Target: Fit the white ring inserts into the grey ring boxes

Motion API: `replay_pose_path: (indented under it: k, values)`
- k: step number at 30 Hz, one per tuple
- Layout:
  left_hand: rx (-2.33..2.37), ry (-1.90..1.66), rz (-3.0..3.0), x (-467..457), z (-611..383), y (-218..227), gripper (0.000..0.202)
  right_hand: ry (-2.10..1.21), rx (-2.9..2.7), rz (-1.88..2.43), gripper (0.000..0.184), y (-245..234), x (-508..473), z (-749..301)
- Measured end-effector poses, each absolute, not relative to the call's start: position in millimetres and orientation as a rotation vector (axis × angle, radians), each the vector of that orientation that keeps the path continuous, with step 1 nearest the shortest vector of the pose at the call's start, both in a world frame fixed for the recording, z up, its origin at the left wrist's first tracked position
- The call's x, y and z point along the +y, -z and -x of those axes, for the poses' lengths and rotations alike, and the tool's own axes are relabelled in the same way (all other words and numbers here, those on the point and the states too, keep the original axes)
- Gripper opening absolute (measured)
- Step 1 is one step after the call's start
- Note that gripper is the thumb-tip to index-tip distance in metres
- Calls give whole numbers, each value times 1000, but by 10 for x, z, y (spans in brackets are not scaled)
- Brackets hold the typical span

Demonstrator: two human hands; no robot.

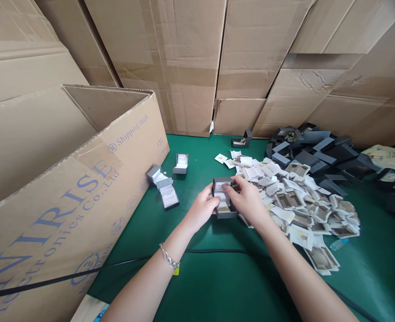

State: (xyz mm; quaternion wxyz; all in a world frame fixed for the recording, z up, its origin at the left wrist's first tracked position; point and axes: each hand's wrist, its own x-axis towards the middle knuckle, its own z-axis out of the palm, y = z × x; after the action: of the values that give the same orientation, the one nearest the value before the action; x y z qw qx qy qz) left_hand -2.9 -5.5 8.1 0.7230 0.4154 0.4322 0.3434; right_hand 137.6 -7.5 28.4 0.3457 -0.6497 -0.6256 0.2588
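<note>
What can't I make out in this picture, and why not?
All in the head view:
- Held box: its print is too small to read, and the right hand covers part of its inside.
- Large carton: its near wall hides the bottom; the left edge cuts it off.
- White pieces: the top ones hide those underneath.
- Black cable: both ends lie beyond the picture's edges.

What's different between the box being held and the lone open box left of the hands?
The held box is between the left hand and right hand; the lone box rests on the green table. Fingers partly cover the held box's white inside, while the lone box's white inside shows uncovered. Both are open, with gray outsides.
</note>
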Motion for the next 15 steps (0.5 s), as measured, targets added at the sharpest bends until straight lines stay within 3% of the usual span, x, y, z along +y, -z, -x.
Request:
replay_pose_path:
  k: [7,15]
  values:
    - [984,-760,-976,-70,18,-71,47,-428,-1721,1739,18,-271,-85,-1362]
    - [1243,-906,-1172,-20,32,-94,23,-619,-1824,1738,19,-361,-134,-1286]
